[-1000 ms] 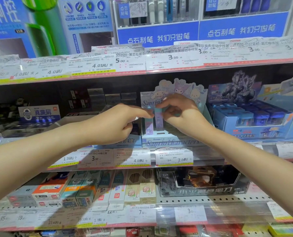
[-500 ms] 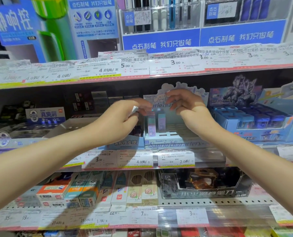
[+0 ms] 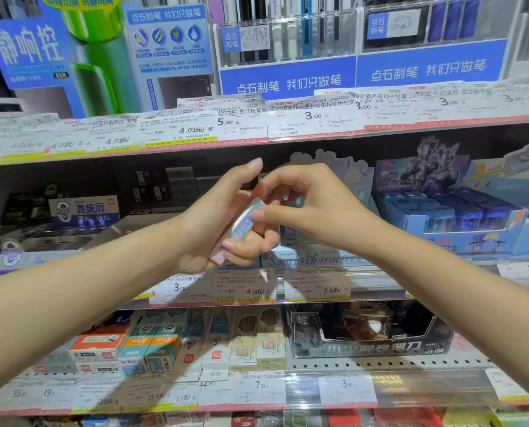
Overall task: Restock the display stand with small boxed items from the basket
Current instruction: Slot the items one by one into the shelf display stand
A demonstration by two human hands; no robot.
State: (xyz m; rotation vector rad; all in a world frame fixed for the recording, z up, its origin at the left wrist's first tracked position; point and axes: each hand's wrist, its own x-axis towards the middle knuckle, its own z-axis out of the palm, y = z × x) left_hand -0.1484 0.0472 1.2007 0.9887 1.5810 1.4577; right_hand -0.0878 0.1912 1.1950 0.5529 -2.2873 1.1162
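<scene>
My left hand (image 3: 223,220) is curled around a few small pastel boxes (image 3: 245,219), a pale blue one on top and a pink end showing lower down. My right hand (image 3: 312,208) meets it from the right, thumb and fingers pinching the top blue box. Both hands hover in front of the pastel cartoon-character display stand (image 3: 315,260) on the middle shelf, hiding most of it; its cut-out header (image 3: 346,167) shows above my right hand. The basket is not in view.
A blue display carton of small blue boxes (image 3: 460,217) stands right of the stand. Price-tag rails (image 3: 257,288) run along each shelf edge. Pencil boxes (image 3: 195,340) and a black display carton (image 3: 368,331) fill the lower shelf. Pen racks are above.
Both hands have drawn back from the stand's slots and come together. My right hand, earlier setting boxes upright in the stand, now pinches a box held in my left hand.
</scene>
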